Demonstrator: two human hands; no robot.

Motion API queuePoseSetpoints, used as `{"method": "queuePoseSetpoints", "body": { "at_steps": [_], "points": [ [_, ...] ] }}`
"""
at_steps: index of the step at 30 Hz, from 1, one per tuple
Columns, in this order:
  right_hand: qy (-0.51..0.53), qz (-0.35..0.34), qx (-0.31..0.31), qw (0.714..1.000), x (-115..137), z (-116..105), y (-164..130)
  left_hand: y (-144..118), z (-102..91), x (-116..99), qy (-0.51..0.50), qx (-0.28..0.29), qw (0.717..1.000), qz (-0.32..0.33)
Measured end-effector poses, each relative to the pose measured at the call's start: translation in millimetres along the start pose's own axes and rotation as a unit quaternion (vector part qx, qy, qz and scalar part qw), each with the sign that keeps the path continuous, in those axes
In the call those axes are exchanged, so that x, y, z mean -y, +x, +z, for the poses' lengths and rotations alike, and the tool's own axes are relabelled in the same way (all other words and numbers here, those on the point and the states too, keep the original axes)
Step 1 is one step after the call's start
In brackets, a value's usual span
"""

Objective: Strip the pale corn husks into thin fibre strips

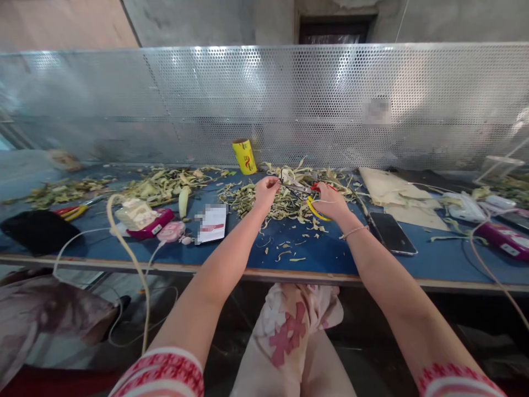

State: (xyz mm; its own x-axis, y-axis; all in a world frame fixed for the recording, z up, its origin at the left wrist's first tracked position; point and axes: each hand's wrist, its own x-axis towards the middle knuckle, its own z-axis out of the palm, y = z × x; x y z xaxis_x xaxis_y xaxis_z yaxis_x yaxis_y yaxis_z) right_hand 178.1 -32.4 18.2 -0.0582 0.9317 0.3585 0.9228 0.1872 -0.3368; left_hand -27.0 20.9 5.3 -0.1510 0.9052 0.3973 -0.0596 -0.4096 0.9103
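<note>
My right hand (330, 202) grips a pair of scissors (311, 193) with red and yellow handles, the blades pointing left. My left hand (265, 190) pinches a thin pale strip at the blade tips. Both hands hover over a heap of pale green plant trimmings (285, 204) on the blue table (322, 256). A thin bracelet circles my right wrist.
A yellow cup (244, 156) stands behind the heap. A dark phone (390, 232) lies to the right, a card (212, 223) and pink devices (152, 223) with cables to the left. More trimmings (161, 184) and another pair of scissors (73, 210) lie far left. A perforated metal screen (289, 105) backs the table.
</note>
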Motion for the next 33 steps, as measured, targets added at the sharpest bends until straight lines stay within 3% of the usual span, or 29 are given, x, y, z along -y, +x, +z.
{"method": "queuePoseSetpoints", "body": {
  "at_steps": [7, 14, 26, 33],
  "points": [
    [0.000, 0.003, 0.002, 1.000, 4, -1, -4, -8, 4.1, -10, -0.007, 0.011, 1.000, -0.027],
    [-0.014, 0.002, 0.009, 1.000, 8, 0, -4, -14, 8.9, -8, 0.049, 0.052, 0.997, 0.000],
    [0.003, 0.000, 0.038, 0.999, 6, 2, -1, -24, 10.2, -21, 0.082, 0.057, 0.995, 0.008],
    [-0.002, -0.011, 0.034, 0.999, 3, 4, 1, -19, 9.9, -13, 0.067, 0.060, 0.996, 0.012]
  ]
}}
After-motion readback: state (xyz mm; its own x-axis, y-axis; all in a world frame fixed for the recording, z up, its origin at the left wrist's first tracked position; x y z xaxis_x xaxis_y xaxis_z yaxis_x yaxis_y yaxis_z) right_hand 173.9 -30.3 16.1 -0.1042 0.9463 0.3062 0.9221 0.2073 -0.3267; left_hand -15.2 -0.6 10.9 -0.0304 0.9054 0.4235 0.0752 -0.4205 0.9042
